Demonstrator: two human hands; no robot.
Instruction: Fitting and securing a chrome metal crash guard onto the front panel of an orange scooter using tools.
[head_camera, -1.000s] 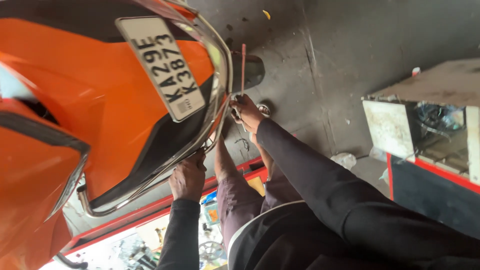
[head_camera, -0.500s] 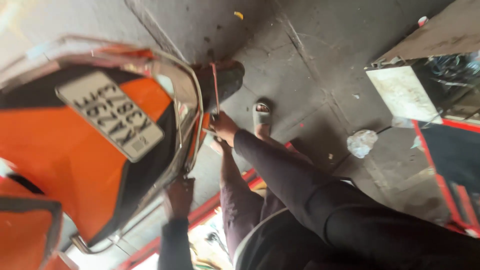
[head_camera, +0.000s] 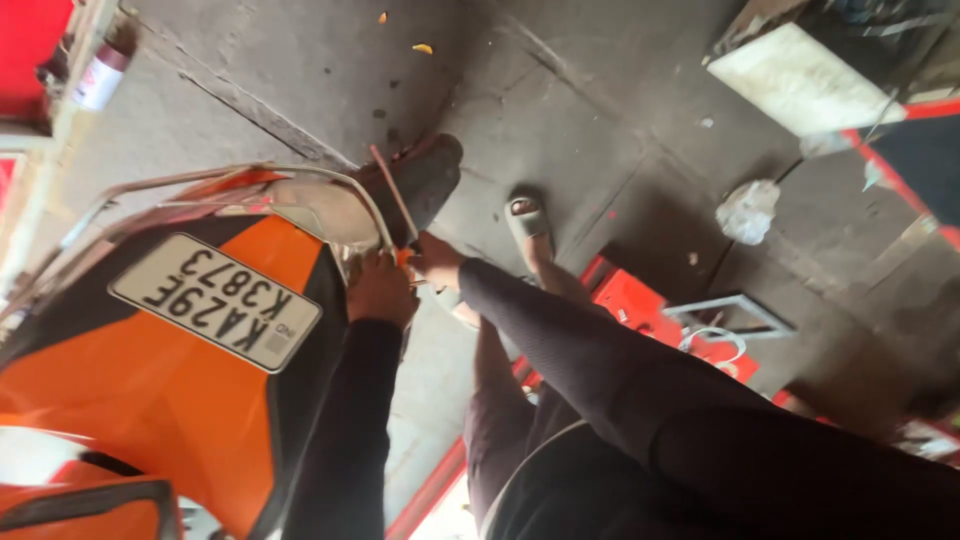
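- Since half a second ago, the left hand (head_camera: 380, 290) has risen from low on the scooter's rear edge to its upper corner, where it now sits close beside the right hand (head_camera: 435, 262); the view has also swung, so the orange scooter body (head_camera: 150, 400) lies lower and further left.
- Left hand: fingers curled against the rear edge of the scooter, just under the chrome guard rail (head_camera: 330, 180); whether it pinches anything small cannot be told.
- Right hand: closed around the lower end of a thin red rod (head_camera: 392, 190), which slants up and left from the hand, across the dark rear tyre (head_camera: 425, 180).
- Both hands meet at the scooter's rear corner, almost touching, with dark sleeves running back toward the camera.
- A white number plate (head_camera: 215, 300) sits on the orange panel, left of the left hand.
- The person's foot in a grey sandal (head_camera: 528, 222) stands on the concrete floor (head_camera: 620, 130), just right of the hands.
- A red tool tray (head_camera: 640, 310) lies on the floor beside the leg, and a crumpled white bag (head_camera: 748, 210) lies further right.
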